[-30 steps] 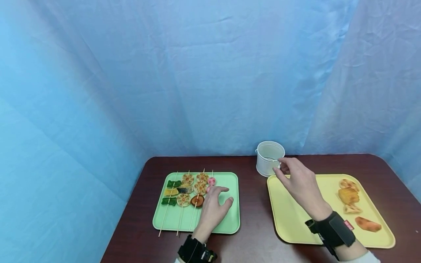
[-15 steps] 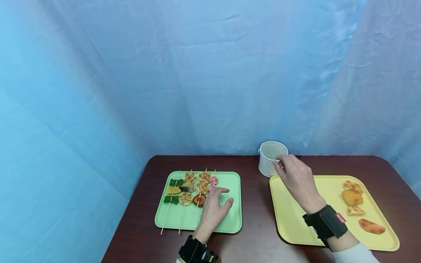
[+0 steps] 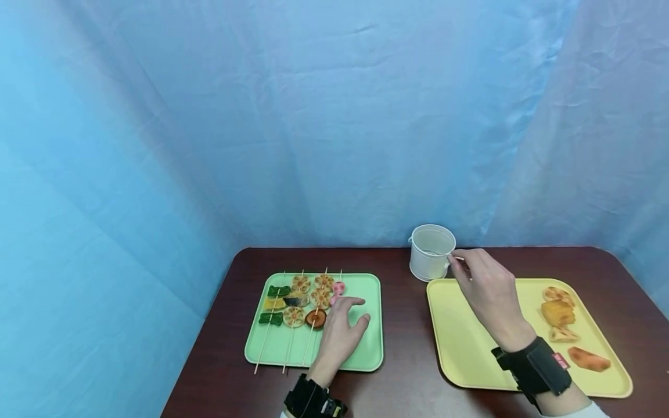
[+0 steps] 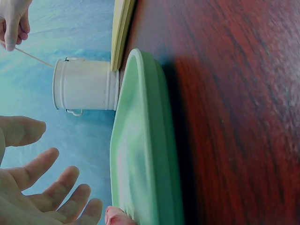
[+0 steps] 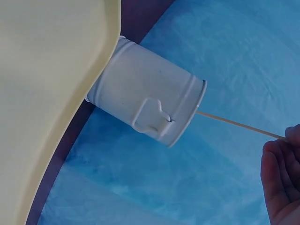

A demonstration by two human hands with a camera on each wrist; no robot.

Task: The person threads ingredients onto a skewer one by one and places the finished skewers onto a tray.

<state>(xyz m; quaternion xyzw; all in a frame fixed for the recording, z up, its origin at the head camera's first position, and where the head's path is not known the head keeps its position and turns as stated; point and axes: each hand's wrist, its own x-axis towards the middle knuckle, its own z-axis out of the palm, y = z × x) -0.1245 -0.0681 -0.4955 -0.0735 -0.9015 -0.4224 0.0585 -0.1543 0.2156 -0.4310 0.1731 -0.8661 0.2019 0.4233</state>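
My right hand (image 3: 490, 293) pinches one end of a thin wooden skewer (image 5: 239, 124) between thumb and fingers. The skewer's other end passes over the rim into the small white metal bucket (image 3: 430, 255), which stands upright behind the yellow tray; how deep it goes is hidden. In the left wrist view the same skewer (image 4: 33, 58) slopes from hand to rim. My left hand (image 3: 340, 337) hovers with relaxed, spread fingers above the right part of the green tray (image 3: 366, 348). Close to its fingers lies a skewer with pink pieces (image 3: 338, 288), partly covered by the hand.
Several food skewers lie on the green tray, among them green and yellow pieces (image 3: 274, 305), lotus root slices (image 3: 294, 317) and a mushroom (image 3: 315, 319). Loose food pieces (image 3: 558, 313) lie on the yellow tray (image 3: 470, 371). A blue curtain (image 3: 334, 145) hangs behind the dark table (image 3: 402, 348).
My right hand first shifted slightly left over the bucket's rim, then back to the right, the skewer now visible between fingers and bucket. My left hand stays in place.
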